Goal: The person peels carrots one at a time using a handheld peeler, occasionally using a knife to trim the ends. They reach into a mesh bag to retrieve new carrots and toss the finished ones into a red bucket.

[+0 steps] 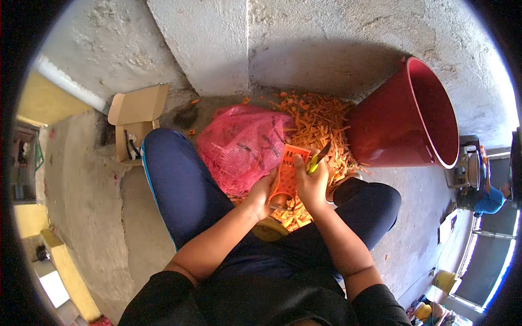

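Note:
My left hand is closed on the lower left side of an orange plastic piece with rows of holes. My right hand grips a knife with a yellow-green handle and a dark blade pointing up and to the right. The right thumb lies against the face of the orange piece. Just beyond my hands, a pink mesh sack rests on the floor. Orange peelings are heaped beside and behind it, and more lie under my hands.
A large dark red tub leans at the right near the wall. An opened cardboard box is at the left by my knee. A yellow rounded thing shows below my hands. Far right, a person in blue is present.

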The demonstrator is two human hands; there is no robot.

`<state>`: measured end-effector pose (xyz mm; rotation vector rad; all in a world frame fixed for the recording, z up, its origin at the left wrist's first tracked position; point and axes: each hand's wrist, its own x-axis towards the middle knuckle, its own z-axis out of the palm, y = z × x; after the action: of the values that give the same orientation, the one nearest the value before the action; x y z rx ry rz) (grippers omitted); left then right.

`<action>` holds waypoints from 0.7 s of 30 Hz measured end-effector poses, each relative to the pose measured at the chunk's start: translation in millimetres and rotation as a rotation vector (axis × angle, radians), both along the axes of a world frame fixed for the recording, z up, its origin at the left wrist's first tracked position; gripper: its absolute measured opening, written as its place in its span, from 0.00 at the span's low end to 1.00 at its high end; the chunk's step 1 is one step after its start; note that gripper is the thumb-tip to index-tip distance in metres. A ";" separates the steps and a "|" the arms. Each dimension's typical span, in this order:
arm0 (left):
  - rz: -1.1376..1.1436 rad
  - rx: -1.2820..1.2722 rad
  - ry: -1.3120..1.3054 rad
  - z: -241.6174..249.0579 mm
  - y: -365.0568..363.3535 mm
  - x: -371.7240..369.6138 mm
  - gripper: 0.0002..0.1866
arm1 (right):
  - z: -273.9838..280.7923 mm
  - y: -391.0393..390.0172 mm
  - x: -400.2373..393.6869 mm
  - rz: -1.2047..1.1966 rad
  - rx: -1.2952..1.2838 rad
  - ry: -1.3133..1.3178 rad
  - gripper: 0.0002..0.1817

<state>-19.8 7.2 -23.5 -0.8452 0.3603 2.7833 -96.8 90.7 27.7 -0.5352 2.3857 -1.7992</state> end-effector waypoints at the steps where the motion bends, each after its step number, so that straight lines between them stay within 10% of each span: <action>1: -0.007 -0.018 0.014 -6.0 0.2 1.4 0.19 | -0.4 -1.2 1.5 0.004 0.015 0.040 0.11; 13: -0.195 -0.175 0.086 18.0 4.8 14.1 0.20 | -1.3 32.2 -95.2 -0.523 0.053 0.136 0.11; 21: -0.103 -0.015 0.009 -15.4 1.9 5.2 0.21 | -13.9 9.8 -21.5 -0.106 -0.106 0.061 0.11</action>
<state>-14.6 9.1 -38.9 -0.7939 0.4146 2.6940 -118.3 100.5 13.8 -0.4892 2.4114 -1.9905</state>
